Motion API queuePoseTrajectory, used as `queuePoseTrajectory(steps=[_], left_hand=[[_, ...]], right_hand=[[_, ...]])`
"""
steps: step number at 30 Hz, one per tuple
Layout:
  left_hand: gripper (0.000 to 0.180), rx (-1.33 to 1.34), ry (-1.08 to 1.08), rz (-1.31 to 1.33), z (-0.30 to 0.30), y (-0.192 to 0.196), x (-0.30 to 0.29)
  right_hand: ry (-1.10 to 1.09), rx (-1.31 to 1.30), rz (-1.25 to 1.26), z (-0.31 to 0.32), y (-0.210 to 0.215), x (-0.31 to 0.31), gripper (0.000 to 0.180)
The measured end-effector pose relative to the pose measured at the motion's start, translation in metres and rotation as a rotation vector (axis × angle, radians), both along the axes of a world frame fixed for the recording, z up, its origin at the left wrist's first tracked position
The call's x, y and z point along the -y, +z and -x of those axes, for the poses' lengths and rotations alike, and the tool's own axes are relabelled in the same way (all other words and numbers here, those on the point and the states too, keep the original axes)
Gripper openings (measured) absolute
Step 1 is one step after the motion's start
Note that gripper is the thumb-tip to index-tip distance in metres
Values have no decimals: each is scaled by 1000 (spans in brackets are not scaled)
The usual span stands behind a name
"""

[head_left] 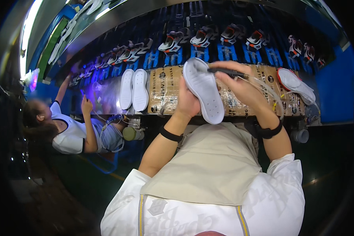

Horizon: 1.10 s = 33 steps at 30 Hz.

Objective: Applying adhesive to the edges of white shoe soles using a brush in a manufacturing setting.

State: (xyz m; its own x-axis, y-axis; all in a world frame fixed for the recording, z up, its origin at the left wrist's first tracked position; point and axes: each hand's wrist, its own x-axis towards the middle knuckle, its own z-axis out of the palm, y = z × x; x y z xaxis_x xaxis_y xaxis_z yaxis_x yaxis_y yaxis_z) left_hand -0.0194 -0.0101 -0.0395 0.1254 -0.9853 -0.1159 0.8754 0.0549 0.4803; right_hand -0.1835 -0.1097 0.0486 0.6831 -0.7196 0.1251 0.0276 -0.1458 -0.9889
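My left hand grips a white shoe sole from its left side, holding it tilted up above the front of the bench. The sole's hollow inner face, with small round holes, is turned toward me. In my right hand is a black pen-like tool with a thin clear tube running from it. The tool's tip touches or nearly touches the sole's upper end; I cannot tell which. Left of my hands, two more white soles lie side by side on the bench.
Brown printed tape covers the bench mat. At its right lies a white sole-shaped piece with a red edge. Behind, shoe uppers sit on blue holders in a row. A co-worker sits at the left, reaching toward the row.
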Motion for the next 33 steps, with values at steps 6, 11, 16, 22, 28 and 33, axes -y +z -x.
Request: queuePoseTrajectory(steps=[6,11,16,22,28,33], left_hand=[[80,50,82,73,-12,-13,-2],[80,-38,93,67,-19,-12,-1],[81,-77,20,150,-34,-4,2],[95,37,97,237,-51,11,5],[107,23,110,252,-66,31,14],[113,12,137,228,-78,58,22]], right_hand=[[296,-3,385,-8,-18,1,29],[167,82,348,-19,-18,-6,26],[423,32,276,-11,-15,-19,27],[427,-61,591,-17,-5,-32,26],[203,-8,488,-25,-8,-30,29],[540,33,354,-16,-4,-17,28]])
